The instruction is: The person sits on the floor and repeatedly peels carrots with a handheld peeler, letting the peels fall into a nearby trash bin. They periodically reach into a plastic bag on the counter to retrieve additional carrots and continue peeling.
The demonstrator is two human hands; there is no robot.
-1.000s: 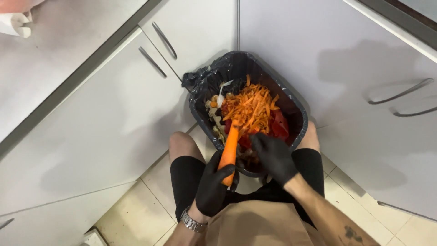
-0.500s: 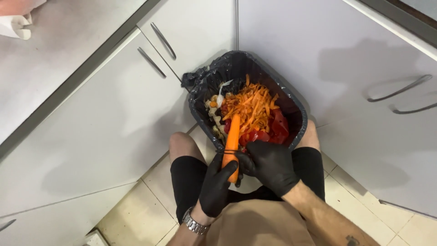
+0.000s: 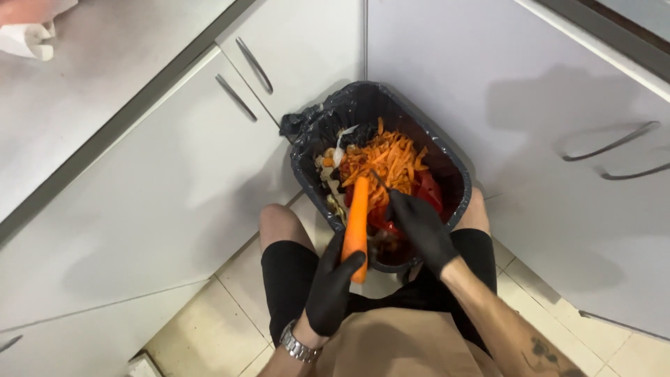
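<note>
A black-gloved left hand (image 3: pixel 333 290) is closing its grip firmly around the lower end of a carrot (image 3: pixel 356 223), which is angling up and away over a black-lined bin (image 3: pixel 307 150). Just right of that grip, the gloved right hand (image 3: pixel 421 227) is holding a peeler (image 3: pixel 379 181) against the carrot's upper part. Beyond, orange peelings (image 3: pixel 387 157) are piling in the bin. Long, light strokes away from the holding fingers would likely work best.

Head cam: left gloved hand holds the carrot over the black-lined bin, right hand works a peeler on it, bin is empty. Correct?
Not quite: the bin is not empty. The head view shows it holding a heap of orange carrot peelings with some red and pale scraps. The rest stands: the left hand holds the carrot over it, and the right hand works a peeler on it.
</note>
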